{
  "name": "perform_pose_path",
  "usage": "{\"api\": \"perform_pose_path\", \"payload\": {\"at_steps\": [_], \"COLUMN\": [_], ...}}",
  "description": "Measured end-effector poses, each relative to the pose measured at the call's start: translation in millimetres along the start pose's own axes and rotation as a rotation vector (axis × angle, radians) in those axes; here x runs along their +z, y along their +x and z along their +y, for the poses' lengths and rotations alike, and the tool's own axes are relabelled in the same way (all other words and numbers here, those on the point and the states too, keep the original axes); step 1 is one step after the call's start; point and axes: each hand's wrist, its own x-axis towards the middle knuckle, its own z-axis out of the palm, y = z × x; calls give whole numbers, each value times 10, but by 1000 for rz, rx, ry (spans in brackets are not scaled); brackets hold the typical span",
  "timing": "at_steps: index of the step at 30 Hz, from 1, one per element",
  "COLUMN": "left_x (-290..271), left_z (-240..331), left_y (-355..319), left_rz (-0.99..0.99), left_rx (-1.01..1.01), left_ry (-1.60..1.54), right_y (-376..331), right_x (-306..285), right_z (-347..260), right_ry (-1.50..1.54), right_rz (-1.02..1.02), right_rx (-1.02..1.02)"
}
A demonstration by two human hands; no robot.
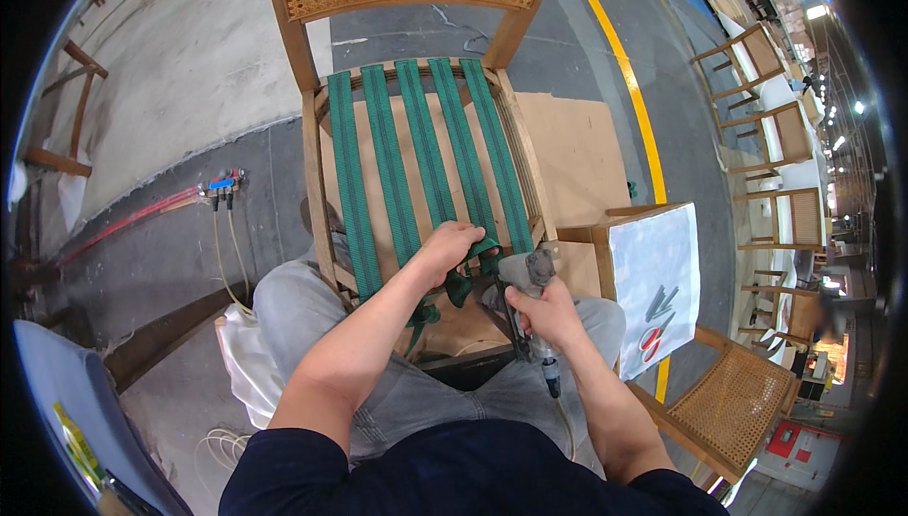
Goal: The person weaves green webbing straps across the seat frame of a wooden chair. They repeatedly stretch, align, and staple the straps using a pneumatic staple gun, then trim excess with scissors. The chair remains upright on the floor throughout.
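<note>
Landmark: the wooden chair (416,166) strung with green bands, in the middle of the view.
Red panel (781,440): far to the lower right of the chair, by the picture's rim; a flat red rectangle with a small pale patch; sign or cabinet front, cannot tell.
Yellow-green strip (74,440): far to the lower left of the chair, on a blue-grey surface; long and narrow; package or label, too blurred to tell.
Orange glow (832,350): far right of the chair; blurred, possibly a screen.
</note>
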Motion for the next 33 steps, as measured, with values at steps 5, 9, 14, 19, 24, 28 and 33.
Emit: {"api": "perform_pose_path", "payload": {"at_steps": [5,9,14,19,24,28,33], "left_x": [-20,9,-11,84,449,689,674], "left_z": [-18,-2,-84,-152,-208,-278,-425], "left_y": [4,-35,-65,-251,-518,-607,-630], "left_rz": [8,3,-18,42,129,194,306], "left_rx": [3,3,27,425,473,416,377], "left_ry": [-3,-30,27,809,1086,1234,1287], "right_y": [-32,-29,-228,-540,-475,-141,525], "right_x": [79,99,-207,-1359,-2549,-3027,-3137], "right_z": [12,-5,-108,-286,13,695,1197], "right_ry": [6,7,58,179,317,509,790], "right_rz": [-2,-30,83,334,640,546,291], "right_rx": [-32,-29,-33,-273,-142,-37,-37]}}
